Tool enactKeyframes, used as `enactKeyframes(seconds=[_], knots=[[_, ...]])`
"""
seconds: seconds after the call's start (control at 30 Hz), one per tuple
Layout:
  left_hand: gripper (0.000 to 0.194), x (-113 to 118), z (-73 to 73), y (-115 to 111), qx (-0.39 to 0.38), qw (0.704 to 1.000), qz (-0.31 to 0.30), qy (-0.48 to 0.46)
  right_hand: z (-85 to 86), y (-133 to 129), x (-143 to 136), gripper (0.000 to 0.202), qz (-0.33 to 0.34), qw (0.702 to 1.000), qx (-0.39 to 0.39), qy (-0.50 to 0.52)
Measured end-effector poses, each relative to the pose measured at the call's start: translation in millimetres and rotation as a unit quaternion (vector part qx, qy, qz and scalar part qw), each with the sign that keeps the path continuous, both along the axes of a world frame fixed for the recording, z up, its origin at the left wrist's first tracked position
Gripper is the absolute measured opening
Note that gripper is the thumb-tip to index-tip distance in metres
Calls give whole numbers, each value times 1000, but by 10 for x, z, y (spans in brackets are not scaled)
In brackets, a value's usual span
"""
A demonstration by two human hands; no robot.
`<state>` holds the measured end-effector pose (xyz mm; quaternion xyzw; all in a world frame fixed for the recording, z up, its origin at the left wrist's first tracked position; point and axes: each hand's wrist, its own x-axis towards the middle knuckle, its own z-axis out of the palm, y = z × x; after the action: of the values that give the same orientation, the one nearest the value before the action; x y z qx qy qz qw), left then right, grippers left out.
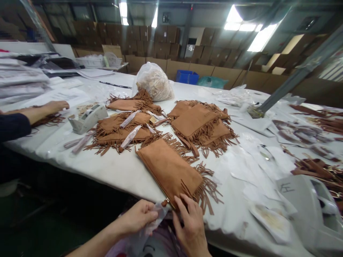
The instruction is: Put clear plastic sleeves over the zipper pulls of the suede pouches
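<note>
At the table's front edge, my left hand point(140, 217) pinches a small clear plastic sleeve point(160, 213) between thumb and fingers. The sleeve is next to the zipper pull point(165, 202) of a tan suede fringed pouch point(168, 166). This pouch lies flat and slanted, its fringe spreading along the far and right sides. On its near corner rests my right hand point(189, 223), fingers apart, thumb by the pouch's edge. Beyond it lie a stack of similar pouches point(197, 121) and further pouches point(118, 130) with plastic-wrapped straps on top.
Tape dispensers stand at left point(88, 117) and front right point(311, 210). A stuffed plastic bag point(154, 82) sits at the back. A slanted metal post point(292, 78) rises at right, near brown straps point(318, 167). A co-worker's hand point(55, 107) reaches in at left.
</note>
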<state>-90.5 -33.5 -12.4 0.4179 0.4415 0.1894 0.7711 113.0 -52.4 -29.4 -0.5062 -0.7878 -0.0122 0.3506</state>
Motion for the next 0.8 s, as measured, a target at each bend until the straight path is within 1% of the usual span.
enactKeyframes(seconds=[0.03, 0.1, 0.17, 0.23, 0.37, 0.43, 0.5, 0.57, 0.63, 0.7, 0.73, 0.8], knots=[[50, -15, -20, 10, 24, 1000, -12, 7, 4, 10, 22, 35, 1, 1000, -13, -2], [53, -23, -41, 29, 77, 997, -28, 8, 14, 33, 40, 34, 28, 999, -29, 1], [54, 1, -51, 44, 121, 992, -38, 0, 19, 58, 31, 37, 58, 998, -35, 12], [56, 39, -64, 52, 148, 988, -40, 5, 17, 80, 19, 39, 78, 996, -34, 30], [53, 37, -98, 35, 175, 982, -1, 66, 19, 99, 44, 41, 114, 991, -43, 64], [48, -21, -91, 3, 217, 969, 28, 113, 34, 93, 66, 41, 123, 987, -56, 81], [39, -88, -71, -43, 250, 956, 44, 144, 52, 81, 73, 41, 123, 986, -64, 92], [28, -129, -66, -91, 237, 961, 55, 129, 64, 68, 64, 39, 115, 986, -73, 93], [20, -120, -94, -130, 187, 978, 63, 75, 63, 56, 44, 36, 102, 987, -78, 95], [15, -65, -144, -155, 149, 985, 77, 36, 54, 47, 27, 33, 91, 987, -79, 105], [13, -27, -168, -161, 145, 985, 84, 37, 50, 43, 21, 32, 88, 987, -79, 108], [10, 48, -191, -168, 172, 977, 99, 82, 48, 36, 16, 29, 87, 987, -83, 108]])
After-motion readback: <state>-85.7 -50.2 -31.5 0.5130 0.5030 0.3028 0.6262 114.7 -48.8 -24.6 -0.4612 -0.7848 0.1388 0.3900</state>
